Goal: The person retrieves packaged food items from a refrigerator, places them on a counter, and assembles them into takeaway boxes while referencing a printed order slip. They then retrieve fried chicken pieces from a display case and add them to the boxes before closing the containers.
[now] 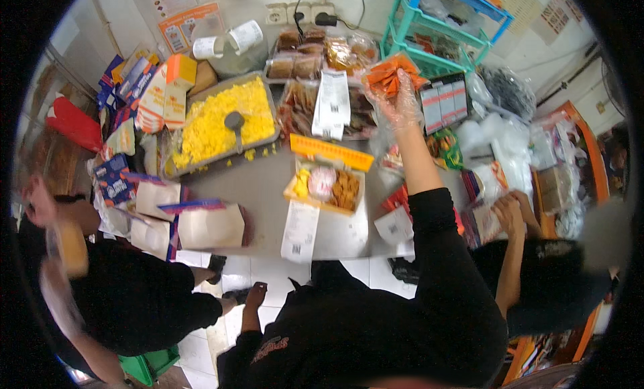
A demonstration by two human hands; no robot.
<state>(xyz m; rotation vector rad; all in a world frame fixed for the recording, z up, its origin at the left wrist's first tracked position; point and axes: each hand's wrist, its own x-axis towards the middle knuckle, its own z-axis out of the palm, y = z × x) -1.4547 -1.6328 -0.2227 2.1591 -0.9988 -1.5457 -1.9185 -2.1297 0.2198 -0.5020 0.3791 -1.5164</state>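
One gloved right hand (396, 97), wrapped in thin clear plastic, reaches to the far edge of the tabletop (261, 188), its grip closed on a bunch of flat orange sachets (388, 75). The left hand (255, 296) hangs below the near edge, fingers loosely open and empty. Near the middle sits an open cardboard meal box (327, 186) holding yellow rice and crumbed fried pieces.
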